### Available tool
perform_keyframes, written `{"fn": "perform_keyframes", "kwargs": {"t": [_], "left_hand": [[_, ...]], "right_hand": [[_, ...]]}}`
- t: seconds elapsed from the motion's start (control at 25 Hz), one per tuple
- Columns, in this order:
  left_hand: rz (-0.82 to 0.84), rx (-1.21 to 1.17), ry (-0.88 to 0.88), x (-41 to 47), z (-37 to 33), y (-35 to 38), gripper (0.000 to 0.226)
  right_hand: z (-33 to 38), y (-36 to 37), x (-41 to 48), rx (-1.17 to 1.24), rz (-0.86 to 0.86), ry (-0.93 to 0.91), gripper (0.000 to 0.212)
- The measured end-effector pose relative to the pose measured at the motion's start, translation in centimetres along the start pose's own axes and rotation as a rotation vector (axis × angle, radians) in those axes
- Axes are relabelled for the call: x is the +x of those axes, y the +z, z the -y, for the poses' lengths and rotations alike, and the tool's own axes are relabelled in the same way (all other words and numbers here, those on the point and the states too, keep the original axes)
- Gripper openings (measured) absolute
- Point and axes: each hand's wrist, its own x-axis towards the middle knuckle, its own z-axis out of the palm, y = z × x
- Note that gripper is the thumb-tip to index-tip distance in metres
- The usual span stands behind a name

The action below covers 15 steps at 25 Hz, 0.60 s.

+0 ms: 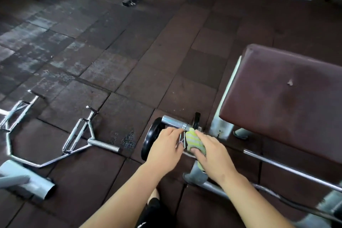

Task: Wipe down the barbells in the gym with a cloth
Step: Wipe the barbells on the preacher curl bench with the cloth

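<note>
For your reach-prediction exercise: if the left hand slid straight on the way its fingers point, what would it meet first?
Probably the spring collar at the fingertips of the left hand, then the barbell sleeve; depth is unclear.

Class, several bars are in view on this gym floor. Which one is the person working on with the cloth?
The straight barbell beside the brown bench, carrying a black plate. Both hands and the yellow-green cloth are on it; the angular chrome bar lies untouched.

Nothing readable here tbh. No brand, number or label shows on the barbell [174, 123], the black plate [150, 138] (its face is turned away) or the brown bench pad [288, 98].
</note>
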Motion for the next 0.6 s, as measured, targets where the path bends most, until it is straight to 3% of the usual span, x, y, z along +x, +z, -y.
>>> {"fn": "perform_keyframes", "kwargs": {"t": [0.28,0.44,0.6], "left_hand": [[0.17,0.022,-0.016,7.2,9.9,-1.2,0.048],[0.217,0.017,-0.009,10.5,12.4,1.0,0.049],[0.232,-0.005,-0.111,13.5,14.3,4.2,0.057]], "right_hand": [[2.3,5.1,10.1,-0.02,0.065,0.194,0.064],[0.7,8.0,15.0,-0.045,0.095,0.21,0.065],[-1.7,11.8,19.0,-0.107,0.148,0.185,0.067]]}}
